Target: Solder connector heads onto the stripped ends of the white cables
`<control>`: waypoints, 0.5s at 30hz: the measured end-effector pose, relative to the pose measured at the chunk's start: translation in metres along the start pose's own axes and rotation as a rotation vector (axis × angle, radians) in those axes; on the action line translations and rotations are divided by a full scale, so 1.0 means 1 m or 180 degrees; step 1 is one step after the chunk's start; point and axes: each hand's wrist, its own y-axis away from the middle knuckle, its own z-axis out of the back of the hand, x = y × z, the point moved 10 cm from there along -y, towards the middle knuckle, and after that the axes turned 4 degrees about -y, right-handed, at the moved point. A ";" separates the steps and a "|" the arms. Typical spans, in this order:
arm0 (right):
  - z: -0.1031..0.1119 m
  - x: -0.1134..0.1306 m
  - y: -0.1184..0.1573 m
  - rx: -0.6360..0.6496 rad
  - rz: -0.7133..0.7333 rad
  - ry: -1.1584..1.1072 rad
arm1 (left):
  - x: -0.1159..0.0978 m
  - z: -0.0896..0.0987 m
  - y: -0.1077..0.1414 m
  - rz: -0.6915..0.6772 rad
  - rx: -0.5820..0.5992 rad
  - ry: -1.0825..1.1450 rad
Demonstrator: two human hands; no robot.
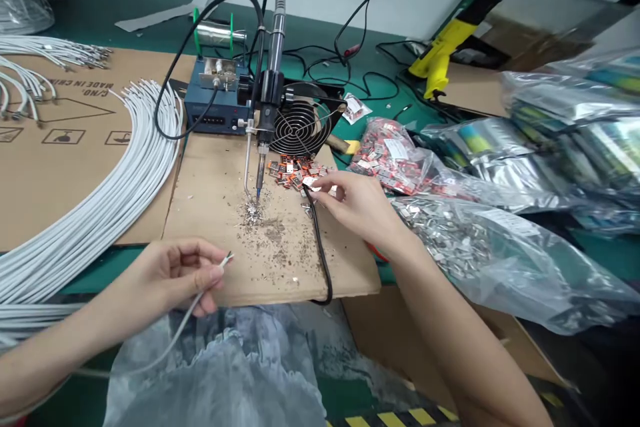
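My left hand [187, 277] pinches a white cable [186, 321] close to its stripped end, in front of the wooden board [230, 240]. At the board's back right, the fingertips of my right hand [350, 200] are closed on a small white piece [311, 183] beside a pile of orange and silver connectors [290, 170]. A black cable [320, 247] runs from just under those fingertips to the board's front edge. Between the hands and farther back, a soldering iron [261, 167] stands upright on its stand, its tip above a heap of solder bits [253, 211].
A bundle of white cables [115, 193] curves along the left. Behind the board are a blue soldering station [213, 107], a solder spool [215, 33] and a round black fan [300, 123]. Bags of red parts [385, 153] and metal parts [450, 233] lie right.
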 end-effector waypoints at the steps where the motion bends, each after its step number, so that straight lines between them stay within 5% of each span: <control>1: -0.003 0.003 -0.008 0.0058 0.0047 0.0039 | -0.001 0.004 -0.005 0.0100 -0.0056 -0.0092; 10: -0.024 0.016 -0.035 0.0422 0.0422 0.0222 | -0.030 0.004 -0.042 0.0091 0.0295 -0.0673; 15: -0.010 0.020 -0.028 0.0009 0.0401 0.0016 | -0.038 -0.002 -0.050 0.0149 0.0521 -0.0745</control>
